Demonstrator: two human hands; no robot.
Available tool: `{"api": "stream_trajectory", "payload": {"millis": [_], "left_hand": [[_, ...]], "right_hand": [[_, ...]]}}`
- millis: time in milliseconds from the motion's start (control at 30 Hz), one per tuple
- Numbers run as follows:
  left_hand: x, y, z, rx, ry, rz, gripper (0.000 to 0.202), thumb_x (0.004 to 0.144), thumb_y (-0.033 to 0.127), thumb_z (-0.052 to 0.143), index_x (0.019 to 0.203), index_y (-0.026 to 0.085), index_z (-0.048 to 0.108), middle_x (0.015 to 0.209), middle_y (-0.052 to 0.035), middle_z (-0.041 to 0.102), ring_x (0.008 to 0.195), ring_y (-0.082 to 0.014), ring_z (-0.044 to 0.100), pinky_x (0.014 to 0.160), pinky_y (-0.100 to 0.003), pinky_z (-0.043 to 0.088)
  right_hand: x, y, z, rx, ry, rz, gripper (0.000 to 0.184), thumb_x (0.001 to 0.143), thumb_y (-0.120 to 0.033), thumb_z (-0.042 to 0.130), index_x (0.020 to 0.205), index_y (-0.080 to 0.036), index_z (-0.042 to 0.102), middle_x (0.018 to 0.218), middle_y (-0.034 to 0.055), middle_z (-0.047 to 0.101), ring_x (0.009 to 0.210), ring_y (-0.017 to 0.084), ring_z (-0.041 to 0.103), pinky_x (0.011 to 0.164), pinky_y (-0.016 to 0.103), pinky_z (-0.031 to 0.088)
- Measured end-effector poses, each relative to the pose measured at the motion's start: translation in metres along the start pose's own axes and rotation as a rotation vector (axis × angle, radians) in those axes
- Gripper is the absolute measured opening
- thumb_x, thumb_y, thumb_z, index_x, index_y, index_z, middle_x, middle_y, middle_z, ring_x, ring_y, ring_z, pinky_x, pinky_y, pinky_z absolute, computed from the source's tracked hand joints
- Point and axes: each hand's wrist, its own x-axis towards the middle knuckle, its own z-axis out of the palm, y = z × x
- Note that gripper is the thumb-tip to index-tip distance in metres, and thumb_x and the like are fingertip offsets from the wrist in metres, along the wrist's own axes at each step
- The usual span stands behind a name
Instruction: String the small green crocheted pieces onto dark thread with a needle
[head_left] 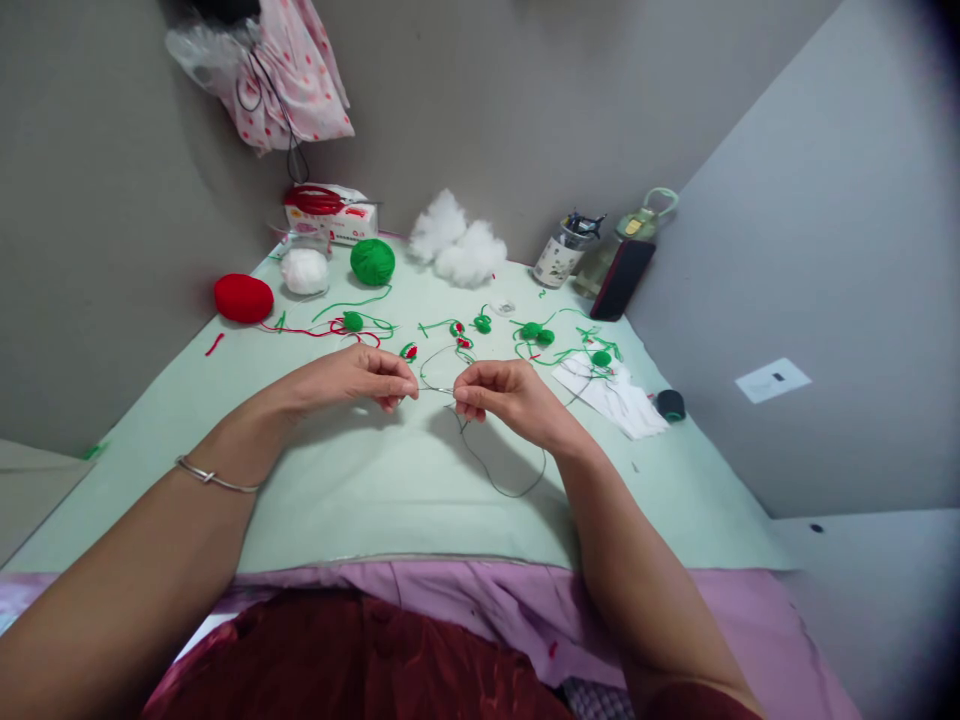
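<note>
A thin dark cord (517, 495) runs between my two hands above the middle of the table. My left hand (379, 378) pinches one part of it between thumb and fingers. Close by on the right, my right hand (501, 390) pinches the cord where several strands come together. One loop rises behind the fingers and another hangs below my right hand. Just beyond the hands lie small green-and-red yarn pieces (409, 352). Whether a needle or a knot sits in the fingertips is too small to make out.
Balls of red yarn (244, 298), white yarn (304, 271) and green yarn (373, 262) stand back left. White stuffing (469, 252) lies at the wall. A pen holder (559, 258), a bottle (641, 222) and a phone (624, 280) stand right, behind crumpled paper (619, 395) and a dark spool (670, 405).
</note>
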Motion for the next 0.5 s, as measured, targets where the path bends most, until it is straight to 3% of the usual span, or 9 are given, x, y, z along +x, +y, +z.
{"api": "stream_trajectory", "payload": {"millis": [200, 500], "left_hand": [[0.003, -0.004, 0.008, -0.097, -0.002, 0.008, 0.023, 0.075, 0.043, 0.081, 0.079, 0.020, 0.077, 0.070, -0.0056, 0.069, 0.062, -0.0177, 0.064, 0.062, -0.030, 0.055], [0.005, -0.010, 0.012, -0.175, -0.113, 0.004, 0.027, 0.087, 0.044, 0.071, 0.094, 0.018, 0.067, 0.099, -0.0060, 0.070, 0.078, -0.0160, 0.070, 0.074, -0.032, 0.060]], "right_hand": [[0.000, 0.001, 0.005, -0.063, -0.016, -0.001, 0.016, 0.087, -0.031, 0.067, 0.082, -0.016, 0.069, 0.071, 0.0011, 0.065, 0.064, 0.011, 0.056, 0.063, 0.026, 0.046], [0.000, 0.002, 0.007, -0.185, -0.028, 0.009, 0.014, 0.089, -0.027, 0.062, 0.084, -0.015, 0.067, 0.073, 0.0007, 0.064, 0.066, 0.011, 0.055, 0.063, 0.025, 0.044]]}}
